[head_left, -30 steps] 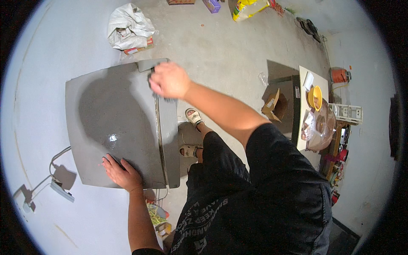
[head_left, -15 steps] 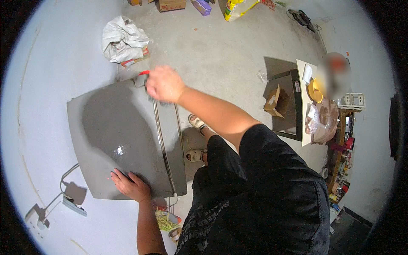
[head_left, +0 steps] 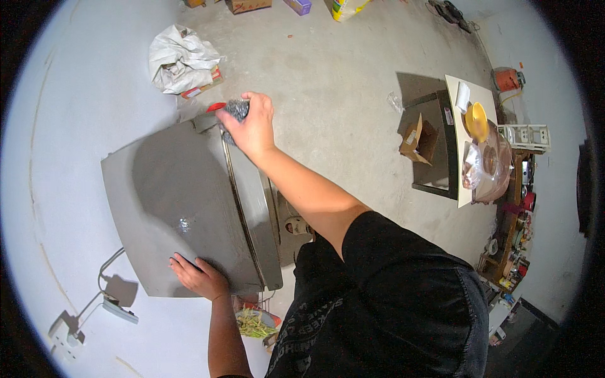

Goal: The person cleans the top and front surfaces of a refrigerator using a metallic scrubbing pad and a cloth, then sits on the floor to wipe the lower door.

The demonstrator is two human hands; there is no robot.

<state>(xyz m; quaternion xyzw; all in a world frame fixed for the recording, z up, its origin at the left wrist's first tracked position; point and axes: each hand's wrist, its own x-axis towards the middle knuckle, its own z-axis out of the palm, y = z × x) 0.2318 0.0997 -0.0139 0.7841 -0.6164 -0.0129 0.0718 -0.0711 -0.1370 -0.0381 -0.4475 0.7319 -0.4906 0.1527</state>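
Observation:
A grey, flat-topped appliance, which looks like a small refrigerator, stands against the wall at the left. A shiny metal strip runs along its right side. My left hand lies flat on the near end of the top with its fingers spread. At the far right corner my right hand is closed on a grey steel wool scourer, held at the end of the strip. Just left of the scourer is a small red piece. The scourer's contact with the corner is partly hidden.
A white sack lies on the floor beyond the appliance. At the right stands a table with a yellow bowl, and an open carton is below it. A power strip hangs by the left wall; green vegetables lie nearby.
My right hand has shifted slightly right and turned, so the scourer now shows. The left hand stays on the top. The whole view has shifted a little.

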